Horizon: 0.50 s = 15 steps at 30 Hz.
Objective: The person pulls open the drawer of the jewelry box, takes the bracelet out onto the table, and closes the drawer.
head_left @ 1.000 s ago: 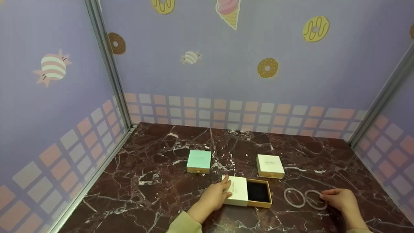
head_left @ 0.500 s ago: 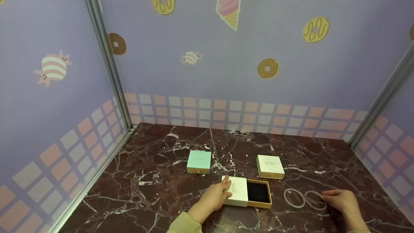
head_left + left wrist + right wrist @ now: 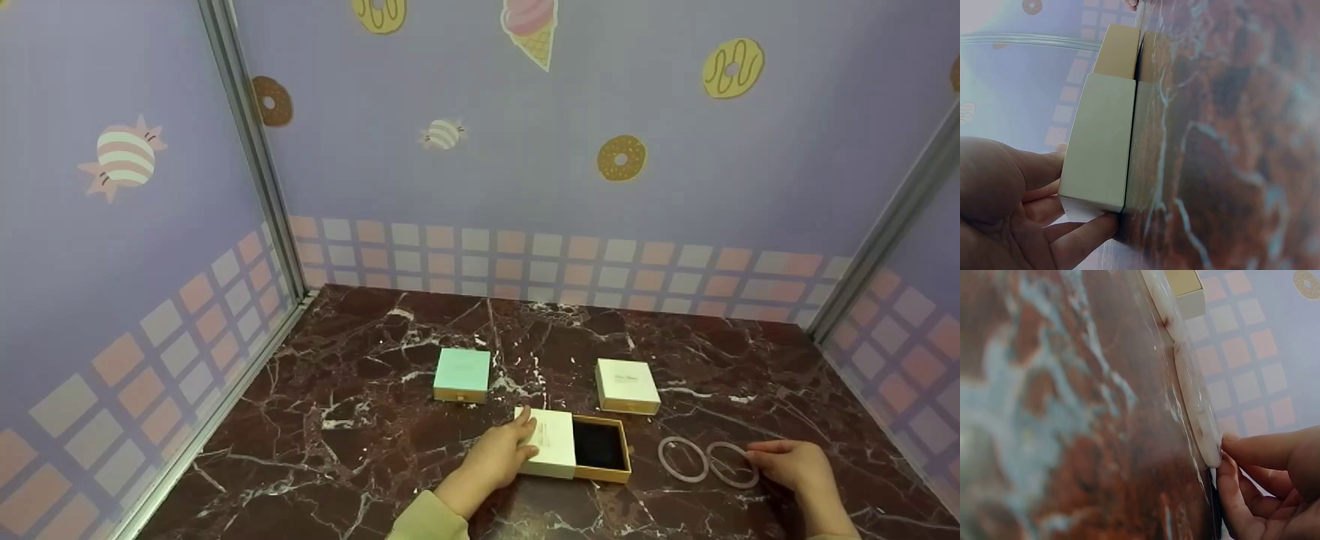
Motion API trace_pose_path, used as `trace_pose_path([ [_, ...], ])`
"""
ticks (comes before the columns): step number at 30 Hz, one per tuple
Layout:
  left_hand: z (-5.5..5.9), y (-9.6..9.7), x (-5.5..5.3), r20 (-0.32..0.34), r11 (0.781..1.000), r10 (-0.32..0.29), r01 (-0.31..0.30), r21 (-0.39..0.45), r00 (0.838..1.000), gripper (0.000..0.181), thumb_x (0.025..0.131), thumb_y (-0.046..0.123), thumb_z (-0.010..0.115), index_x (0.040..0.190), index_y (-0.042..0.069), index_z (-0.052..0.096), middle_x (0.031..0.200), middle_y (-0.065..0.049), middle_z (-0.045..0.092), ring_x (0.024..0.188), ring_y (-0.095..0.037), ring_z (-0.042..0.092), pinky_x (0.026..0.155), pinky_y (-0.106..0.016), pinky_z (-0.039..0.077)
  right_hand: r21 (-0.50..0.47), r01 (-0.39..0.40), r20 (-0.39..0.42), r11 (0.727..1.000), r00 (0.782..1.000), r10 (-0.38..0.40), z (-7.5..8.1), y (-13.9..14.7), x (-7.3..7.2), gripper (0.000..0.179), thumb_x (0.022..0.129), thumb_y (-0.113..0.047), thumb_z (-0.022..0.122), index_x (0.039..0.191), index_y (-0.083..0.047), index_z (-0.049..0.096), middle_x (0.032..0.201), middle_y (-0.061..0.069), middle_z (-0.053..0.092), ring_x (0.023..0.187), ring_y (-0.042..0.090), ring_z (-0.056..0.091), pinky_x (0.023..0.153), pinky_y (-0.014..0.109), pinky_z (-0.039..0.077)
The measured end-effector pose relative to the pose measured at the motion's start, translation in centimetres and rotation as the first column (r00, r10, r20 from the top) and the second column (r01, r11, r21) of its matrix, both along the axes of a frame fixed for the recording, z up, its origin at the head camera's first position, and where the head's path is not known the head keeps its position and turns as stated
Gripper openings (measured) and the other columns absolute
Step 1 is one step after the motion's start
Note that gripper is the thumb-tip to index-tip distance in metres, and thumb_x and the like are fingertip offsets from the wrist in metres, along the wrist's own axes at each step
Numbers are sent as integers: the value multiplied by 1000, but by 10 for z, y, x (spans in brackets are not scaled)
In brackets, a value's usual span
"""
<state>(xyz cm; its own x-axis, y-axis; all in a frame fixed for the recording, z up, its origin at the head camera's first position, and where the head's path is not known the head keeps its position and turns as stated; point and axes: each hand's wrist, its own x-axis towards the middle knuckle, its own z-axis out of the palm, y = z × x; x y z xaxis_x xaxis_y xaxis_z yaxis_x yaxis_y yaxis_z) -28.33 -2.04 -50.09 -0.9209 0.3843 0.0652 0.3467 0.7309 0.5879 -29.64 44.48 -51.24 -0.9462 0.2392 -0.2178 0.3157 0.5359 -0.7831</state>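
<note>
While left grip [image 3: 495, 452] holds a box [image 3: 555, 444], right grip [image 3: 796, 462] pinches a ring [image 3: 1195, 399]

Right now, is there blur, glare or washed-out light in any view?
Head: the open box and two rings fairly sharp, light soft. Left wrist: the tabletop mirrors the box and softens at right; the wall bleaches at upper left. Right wrist: tabletop out of focus at left, small highlights on the pinched ring.

Desk [image 3: 337, 480]: left box [image 3: 462, 367] and right box [image 3: 625, 379], far; near box [image 3: 553, 442], between, tray [image 3: 627, 463] extended rightward; left ring [image 3: 661, 451], right of tray; right ring [image 3: 710, 456], immediately right of left ring.
</note>
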Motion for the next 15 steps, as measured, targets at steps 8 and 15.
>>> trace_pose_path([
  [8,0,1,0,-14,1000,4,-4,-15,1000,54,99,23,67,148,4,55,162,-14,43,135,-40,58,113,-50,50,-129,8,9,992,1000,-7,1,3,2,17,90,-14,80,99,-1,82,85,-11,74,72,-1,65,65,19,61],
  [15,1,1,0,5,1000,3,-3,-7,1000,54,99,23,67,148,4,54,163,-14,42,137,-40,56,115,-50,48,-165,8,2,986,1000,-7,4,4,4,21,91,-14,79,105,2,80,89,-9,74,73,-4,65,69,20,63],
])
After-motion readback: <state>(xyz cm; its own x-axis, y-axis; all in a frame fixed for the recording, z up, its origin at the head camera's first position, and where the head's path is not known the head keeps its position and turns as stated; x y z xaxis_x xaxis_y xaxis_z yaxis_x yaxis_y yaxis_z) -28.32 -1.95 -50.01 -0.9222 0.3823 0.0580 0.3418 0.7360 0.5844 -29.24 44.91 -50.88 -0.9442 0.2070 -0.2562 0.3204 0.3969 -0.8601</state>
